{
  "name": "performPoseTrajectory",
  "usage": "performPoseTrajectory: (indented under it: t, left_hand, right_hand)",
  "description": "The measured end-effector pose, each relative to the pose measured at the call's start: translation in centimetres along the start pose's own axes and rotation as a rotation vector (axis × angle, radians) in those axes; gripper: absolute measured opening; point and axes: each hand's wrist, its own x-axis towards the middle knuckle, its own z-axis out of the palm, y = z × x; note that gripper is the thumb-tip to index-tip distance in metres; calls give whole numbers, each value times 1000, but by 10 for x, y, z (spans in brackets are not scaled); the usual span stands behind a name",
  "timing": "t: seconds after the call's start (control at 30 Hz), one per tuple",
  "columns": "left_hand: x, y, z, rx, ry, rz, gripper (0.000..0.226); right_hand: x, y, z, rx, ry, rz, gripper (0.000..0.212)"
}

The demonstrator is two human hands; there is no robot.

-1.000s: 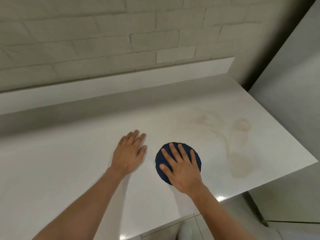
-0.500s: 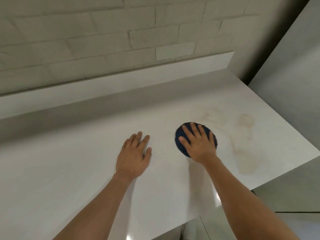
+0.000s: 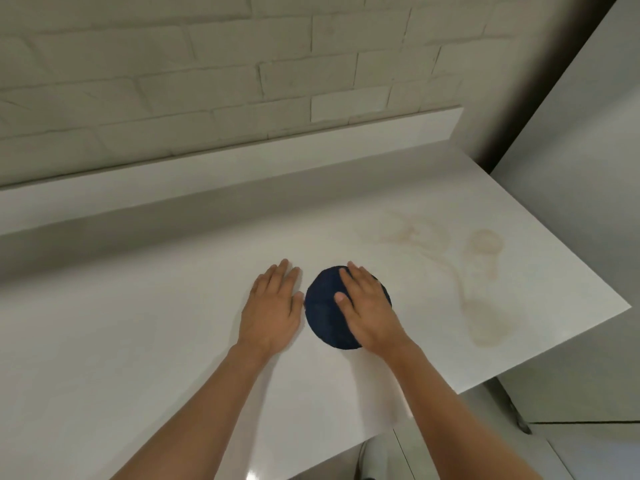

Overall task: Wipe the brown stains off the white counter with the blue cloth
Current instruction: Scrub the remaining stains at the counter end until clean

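Right hand (image 3: 369, 313) flat, fingers straight, pressing blue cloth (image 3: 325, 313) on white counter (image 3: 138, 323), left hand (image 3: 273, 306) flat just left of cloth, brown stains (image 3: 481, 306) right of cloth

head view | looks forward and down | white counter (image 3: 145, 358) near, below | brick wall (image 3: 173, 81) behind

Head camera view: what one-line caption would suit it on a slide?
Right hand presses a blue cloth on the white counter, left hand flat beside it, brown stains lying to the right.
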Motion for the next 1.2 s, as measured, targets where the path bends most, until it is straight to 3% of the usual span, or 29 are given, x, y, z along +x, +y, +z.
performPoseTrajectory:
  t: [0.07, 0.2, 0.63, 0.93, 1.2]
  left_hand:
    - [2, 20, 2, 19, -41, 93, 56]
    - [-3, 53, 16, 143, -179, 240, 65]
    - [-117, -5, -2, 204, -199, -50, 63]
    - [-63, 3, 3, 142, -213, 171, 63]
    - [-26, -6, 1, 131, -223, 224, 61]
  right_hand:
    - [-18, 19, -10, 16, 109, 30, 50]
    - [-45, 39, -10, -172, 53, -12, 50]
    - [-74, -32, 39, -341, -131, -196, 61]
    - [-54, -27, 24, -408, -148, -145, 68]
    - [-28, -20, 20, -387, -160, -103, 61]
